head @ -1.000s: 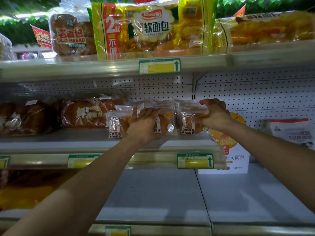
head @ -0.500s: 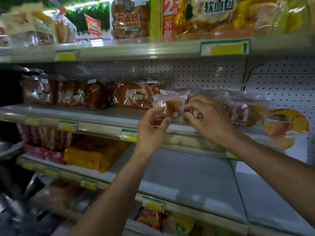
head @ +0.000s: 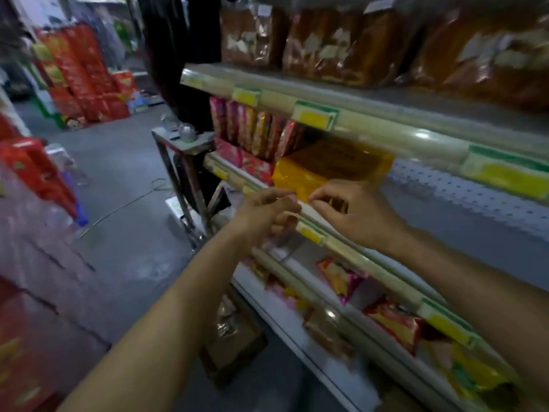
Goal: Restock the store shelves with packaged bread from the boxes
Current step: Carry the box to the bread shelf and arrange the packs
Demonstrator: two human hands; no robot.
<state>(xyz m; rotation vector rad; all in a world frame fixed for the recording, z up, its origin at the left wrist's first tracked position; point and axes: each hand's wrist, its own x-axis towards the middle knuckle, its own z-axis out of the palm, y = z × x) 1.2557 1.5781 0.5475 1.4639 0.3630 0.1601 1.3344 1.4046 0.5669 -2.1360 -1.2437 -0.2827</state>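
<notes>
Two empty hands in front of the shelf edge, bread above.

The left hand [head: 267,215] and the right hand [head: 356,215] are seen near the centre, fingers loosely curled, and nothing is held in either grip. The packaged bread [head: 341,46] is placed on the upper shelf [head: 386,135] at 12 to 2 o'clock. A cardboard box [head: 234,343], blurred, is seen on the floor at 6 o'clock.

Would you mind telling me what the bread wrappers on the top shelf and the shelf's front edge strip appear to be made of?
Bread wrappers: probably thin clear plastic film, glossy, loaves showing through. Edge strip: seemingly glossy translucent plastic with highlights; blur leaves it uncertain.
</notes>
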